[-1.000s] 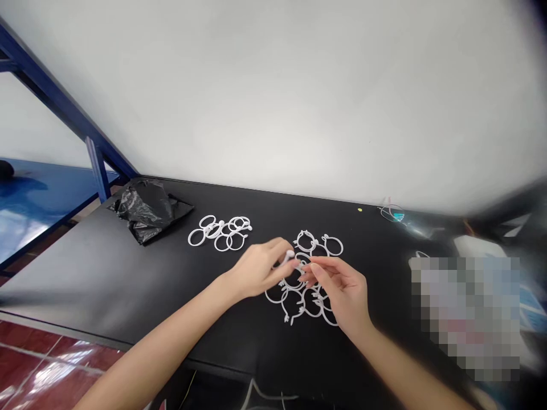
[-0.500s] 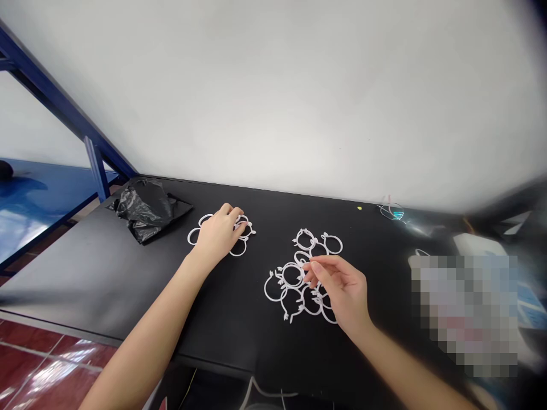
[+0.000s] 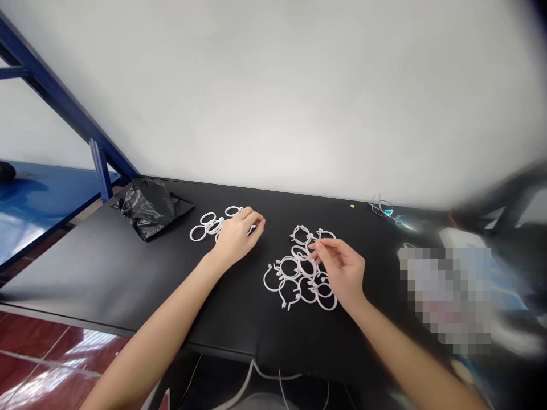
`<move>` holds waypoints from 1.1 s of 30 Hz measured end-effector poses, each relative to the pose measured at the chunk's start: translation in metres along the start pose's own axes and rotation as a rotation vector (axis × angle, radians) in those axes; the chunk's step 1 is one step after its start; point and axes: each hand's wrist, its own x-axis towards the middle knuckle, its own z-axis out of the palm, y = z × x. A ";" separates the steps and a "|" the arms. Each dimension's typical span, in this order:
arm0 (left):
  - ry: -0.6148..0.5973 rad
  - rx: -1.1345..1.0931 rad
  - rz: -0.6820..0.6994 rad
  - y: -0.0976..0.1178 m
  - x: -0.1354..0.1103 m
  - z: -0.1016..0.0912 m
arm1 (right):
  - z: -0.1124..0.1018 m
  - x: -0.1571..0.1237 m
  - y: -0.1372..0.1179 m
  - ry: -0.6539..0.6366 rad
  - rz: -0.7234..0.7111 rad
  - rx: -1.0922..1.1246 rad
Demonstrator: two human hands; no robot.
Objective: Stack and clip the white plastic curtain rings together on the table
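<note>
At far left a blue table [image 3: 47,191] bore a dark thing [image 3: 6,171], cut off at the side of the view. Below it showed a shiny red tile floor [image 3: 25,336], and above, a blue frame [image 3: 64,108] slanted down to the far left corner of the black table [image 3: 137,273]. That table's left edge ran obliquely toward the viewer; bare black top stretched from its near left corner to the left forearm. A crumpled black bag [image 3: 149,208] lay by the far left corner. Beside it were the left rings [image 3: 213,226], white and overlapping, partly under the left hand [image 3: 237,234]. Its fingers were bent; I cannot tell whether they gripped a ring. Pale cables [image 3: 243,387] hung below the front edge.

The back edge ran along a plain pale wall [image 3: 282,102]. A strip of black top parted the left hand from the right rings [image 3: 299,276], a larger white cluster, well back from the front edge. The right hand [image 3: 344,270] was over their right side, thumb and fingertips close together; whether they pinched a ring I cannot tell. A yellow speck [image 3: 352,206] and a wiry thing [image 3: 388,212] lay near the wall. At far right, a blurred bundle [image 3: 465,239] bounded the space beside the right forearm.
</note>
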 end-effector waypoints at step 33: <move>-0.113 -0.358 0.204 0.026 -0.014 0.011 | -0.039 0.051 0.021 0.156 0.096 -0.126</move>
